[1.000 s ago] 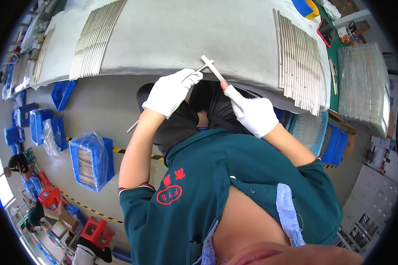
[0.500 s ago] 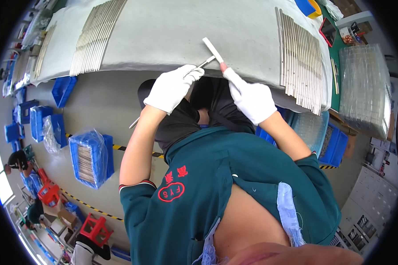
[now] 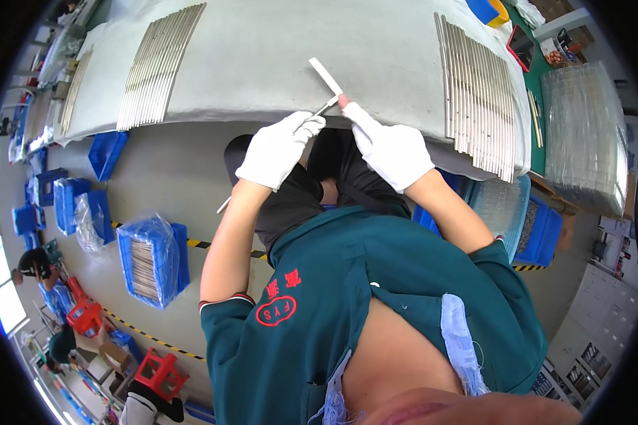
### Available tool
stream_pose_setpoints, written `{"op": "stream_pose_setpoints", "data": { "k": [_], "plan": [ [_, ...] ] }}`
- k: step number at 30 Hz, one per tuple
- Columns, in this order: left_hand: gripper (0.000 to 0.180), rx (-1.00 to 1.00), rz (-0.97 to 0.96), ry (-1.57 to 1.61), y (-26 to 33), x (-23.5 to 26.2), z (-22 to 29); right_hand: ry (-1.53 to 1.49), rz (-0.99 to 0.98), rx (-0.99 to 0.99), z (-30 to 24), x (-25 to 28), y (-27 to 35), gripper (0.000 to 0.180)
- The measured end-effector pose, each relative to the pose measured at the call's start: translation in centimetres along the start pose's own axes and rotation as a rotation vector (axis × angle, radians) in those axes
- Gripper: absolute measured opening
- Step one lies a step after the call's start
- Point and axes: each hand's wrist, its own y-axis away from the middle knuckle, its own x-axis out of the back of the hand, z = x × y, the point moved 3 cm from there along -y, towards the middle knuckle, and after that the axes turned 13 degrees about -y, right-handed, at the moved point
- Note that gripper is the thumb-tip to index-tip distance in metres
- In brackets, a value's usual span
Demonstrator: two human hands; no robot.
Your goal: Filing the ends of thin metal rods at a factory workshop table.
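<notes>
My left hand (image 3: 276, 150), in a white glove, is closed around a thin metal rod (image 3: 326, 107). The rod runs under my left forearm, where its lower end shows, and its upper tip points up and right. A narrow flat white strip (image 3: 323, 75) is pinched in my gloved right hand (image 3: 395, 152), with one bare fingertip against its lower end. Strip and rod cross close to that fingertip; whether they touch I cannot tell. Both hands are at the near edge of the cloth-covered table (image 3: 276, 57), above my lap.
Rows of metal rods lie at the table's left (image 3: 159, 67) and right (image 3: 478, 99). A plastic-wrapped stack (image 3: 585, 134) stands far right, past a red-edged device (image 3: 521, 48). Blue crates (image 3: 152, 262) are on the floor at left. People work in the lower left.
My right hand and the white strip have shifted slightly left. My left hand has moved slightly to the right, still holding the rod. The whole view has also shifted a little.
</notes>
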Motion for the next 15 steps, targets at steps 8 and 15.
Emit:
{"op": "stream_pose_setpoints", "data": {
  "k": [8,15],
  "plan": [
    [0.022,0.218,0.143,0.708,0.5,-3.6,1.1,-0.04,-0.061,-0.09,0.4,0.1,3.0,0.065],
    [0.021,0.239,0.067,0.922,0.5,-5.6,1.9,-0.096,-0.019,-0.101,0.4,0.9,2.3,0.062]
  ]
}}
